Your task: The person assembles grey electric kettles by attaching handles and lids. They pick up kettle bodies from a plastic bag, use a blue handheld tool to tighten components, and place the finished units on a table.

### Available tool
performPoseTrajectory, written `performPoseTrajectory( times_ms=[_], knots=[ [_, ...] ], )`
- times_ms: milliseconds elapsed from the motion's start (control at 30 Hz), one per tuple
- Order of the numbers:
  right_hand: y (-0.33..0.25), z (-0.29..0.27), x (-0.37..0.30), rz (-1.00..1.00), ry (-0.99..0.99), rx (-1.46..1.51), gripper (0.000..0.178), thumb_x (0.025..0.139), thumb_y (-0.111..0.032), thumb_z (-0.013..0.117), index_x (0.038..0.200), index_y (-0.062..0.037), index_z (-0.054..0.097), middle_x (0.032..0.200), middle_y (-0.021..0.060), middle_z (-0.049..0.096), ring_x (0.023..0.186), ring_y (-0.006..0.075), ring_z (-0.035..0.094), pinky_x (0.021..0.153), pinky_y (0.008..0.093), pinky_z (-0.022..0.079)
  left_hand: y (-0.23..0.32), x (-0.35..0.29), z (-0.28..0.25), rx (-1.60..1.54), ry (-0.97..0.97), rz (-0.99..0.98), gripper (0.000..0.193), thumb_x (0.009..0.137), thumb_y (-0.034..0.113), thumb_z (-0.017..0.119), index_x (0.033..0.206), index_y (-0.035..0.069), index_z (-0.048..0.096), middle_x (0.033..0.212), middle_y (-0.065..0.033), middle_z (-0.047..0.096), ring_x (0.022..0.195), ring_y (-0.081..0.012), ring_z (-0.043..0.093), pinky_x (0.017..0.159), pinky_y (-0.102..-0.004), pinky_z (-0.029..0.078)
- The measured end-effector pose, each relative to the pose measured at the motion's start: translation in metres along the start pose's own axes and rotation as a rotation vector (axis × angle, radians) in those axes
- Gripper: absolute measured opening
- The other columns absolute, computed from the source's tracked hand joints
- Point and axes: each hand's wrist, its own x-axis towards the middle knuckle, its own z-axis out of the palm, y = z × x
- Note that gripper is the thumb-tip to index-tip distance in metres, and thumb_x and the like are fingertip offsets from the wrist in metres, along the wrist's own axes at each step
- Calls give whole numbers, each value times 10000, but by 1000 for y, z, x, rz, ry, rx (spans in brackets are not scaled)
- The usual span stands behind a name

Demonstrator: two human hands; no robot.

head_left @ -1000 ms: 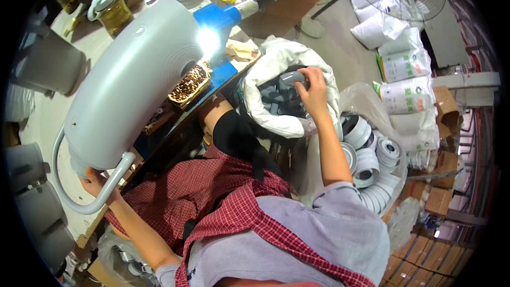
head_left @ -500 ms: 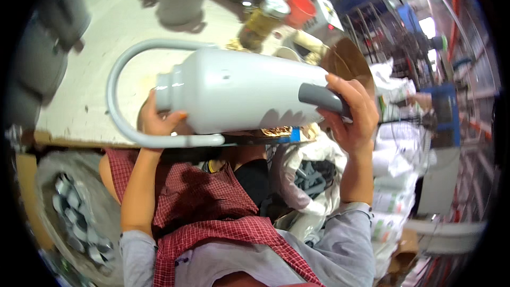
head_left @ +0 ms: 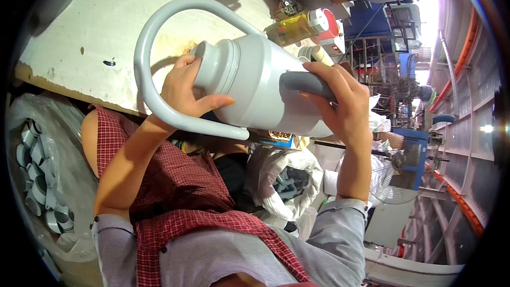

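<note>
A light grey plastic can is held up above the table's front edge, lying tilted with its neck to the left. Its large grey hoop handle arches out past the neck. My left hand reaches inside the hoop and is closed on the neck, thumb stretched onto the shoulder of the can. On the right, my right hand grips the can's far end, fingers and thumb around a dark grey curved piece. The fingers' undersides and the can's base are partly hidden.
Behind the can stand a jar of yellow liquid and a red container on the white table. Below are a clear bag of grey parts and a white sack of dark grey parts. A fan stands at right.
The can has tilted and turned, its neck end now nearer and more towards me. My left hand has shifted up around the neck. The whole view has swung to the right.
</note>
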Motion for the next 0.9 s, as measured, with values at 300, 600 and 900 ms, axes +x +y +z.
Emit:
performPoseTrajectory(
  times_ms=[300, 600, 900],
  knots=[
    [-3, -7, -6, -36, 28, -31, 350, 676, -27, 727, 1018, -77, 672, 934, 87, 649, 776, 242, 645, 721, 367, 516, -4, 0, -1, 45, 11, 16, 705, 666, 504, 796, 1102, -17, 608, 975, -151, 650, 946, -316, 566, 841, -388, 473],
    [11, 0, -60, 151, 118, 232, 387, 685, 79, 662, 1061, -12, 653, 1100, 161, 643, 1117, 280, 588, 908, 454, 486, -2, 0, -1, 43, -1, -12, 740, 667, 563, 767, 1073, -36, 611, 1003, -193, 600, 938, -307, 572, 818, -383, 470],
    [-11, -5, -3, 458, 23, 585, 382, 854, -61, 642, 1223, -18, 552, 926, 94, 638, 709, 109, 603, 654, 263, 479, -1, 2, -1, 14, 18, 20, 668, 675, 510, 787, 1078, 2, 625, 941, -149, 662, 936, -313, 569, 844, -390, 469]
  ],
)
